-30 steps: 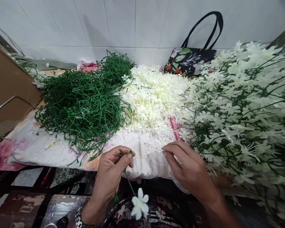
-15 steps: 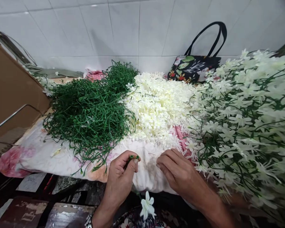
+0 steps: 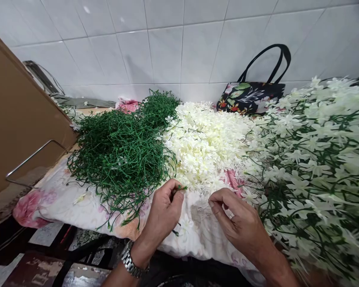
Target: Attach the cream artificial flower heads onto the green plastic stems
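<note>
My left hand [image 3: 166,209] pinches a green plastic stem [image 3: 182,187] between thumb and forefinger, its tip poking out to the right. Just under that hand is a white artificial flower [image 3: 186,225]; whether it is joined to the held stem I cannot tell. My right hand [image 3: 241,219] is closed in a pinch to the right, apart from the left one. What its fingertips hold, if anything, is too small to make out. Beyond the hands lie a tangled heap of green stems [image 3: 122,149] and a pile of loose white blossoms [image 3: 203,139].
A large mass of finished-looking white flowers on stems [image 3: 314,171] fills the right side. Behind stands a black floral handbag [image 3: 251,97] against the tiled wall [image 3: 164,52]. A cardboard box [image 3: 24,123] rises at left. Flowered cloth [image 3: 56,205] covers the work surface.
Both hands have shifted slightly up over the cloth. The stem tip in my left hand now points right, and the white flower has moved up from below the cloth's edge. The camera view has tilted up.
</note>
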`<state>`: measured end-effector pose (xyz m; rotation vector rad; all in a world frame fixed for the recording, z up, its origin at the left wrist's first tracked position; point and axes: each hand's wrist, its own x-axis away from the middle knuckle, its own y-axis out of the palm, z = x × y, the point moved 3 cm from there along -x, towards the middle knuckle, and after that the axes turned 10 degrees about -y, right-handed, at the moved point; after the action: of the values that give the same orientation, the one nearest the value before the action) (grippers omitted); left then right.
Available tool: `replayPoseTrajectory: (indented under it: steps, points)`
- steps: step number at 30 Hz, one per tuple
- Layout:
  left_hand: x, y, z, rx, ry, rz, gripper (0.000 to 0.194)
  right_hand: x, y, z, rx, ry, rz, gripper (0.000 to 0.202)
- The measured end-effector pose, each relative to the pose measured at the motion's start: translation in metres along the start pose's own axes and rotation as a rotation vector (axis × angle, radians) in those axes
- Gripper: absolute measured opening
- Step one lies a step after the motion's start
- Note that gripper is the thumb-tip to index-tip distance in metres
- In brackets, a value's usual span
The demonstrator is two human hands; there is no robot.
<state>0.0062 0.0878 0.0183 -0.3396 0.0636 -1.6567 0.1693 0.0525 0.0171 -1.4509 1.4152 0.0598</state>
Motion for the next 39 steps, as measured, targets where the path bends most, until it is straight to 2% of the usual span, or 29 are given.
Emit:
replayPoseTrajectory:
  steps: [4, 7, 9, 12, 15, 20, 22, 26, 28, 33, 36, 39]
  points:
    - [-0.009, 0.012, 0.010, -0.339, 0.132, 0.017, 0.014, -0.004, -0.003, 0.001, -0.025, 0.027, 0.041, 0.013]
    - [-0.016, 0.022, 0.017, -0.712, 0.281, 0.041, 0.032, -0.005, -0.005, 0.003, -0.065, 0.067, 0.071, 0.012]
    - [-0.020, 0.029, 0.019, -0.930, 0.338, 0.024, 0.037, -0.003, -0.006, 0.005, -0.091, 0.112, 0.080, 0.011]
    - [-0.025, 0.034, 0.018, -1.065, 0.388, 0.008, 0.033, 0.001, -0.006, 0.008, -0.126, 0.189, 0.080, 0.010]
    - [-0.026, 0.032, 0.018, -0.916, 0.409, 0.044, 0.028, 0.005, -0.007, 0.011, -0.175, 0.267, 0.080, 0.009]
    - [-0.021, 0.021, 0.019, -0.409, 0.300, 0.082, 0.017, 0.008, -0.008, 0.014, -0.290, 0.364, 0.082, 0.007]
    - [-0.016, 0.018, 0.019, -0.240, 0.171, 0.075, 0.013, 0.008, -0.008, 0.014, -0.349, 0.377, 0.112, 0.007]
    - [-0.002, 0.018, 0.010, 0.076, -0.238, 0.016, 0.009, 0.006, -0.007, 0.010, -0.517, 0.424, 0.169, 0.007]
    - [0.005, 0.020, 0.004, 0.222, -0.365, -0.001, 0.009, 0.004, -0.005, 0.008, -0.595, 0.471, 0.182, 0.009]
    - [0.019, 0.020, -0.004, 0.438, -0.447, 0.022, 0.010, 0.005, 0.005, 0.003, -0.806, 0.585, 0.241, 0.011]
    - [0.026, 0.019, -0.007, 0.509, -0.476, 0.012, 0.012, 0.011, 0.010, 0.004, -0.874, 0.618, 0.199, 0.021]
    - [0.031, 0.018, -0.010, 0.528, -0.511, -0.046, 0.012, 0.016, 0.012, 0.004, -0.885, 0.601, 0.155, 0.017]
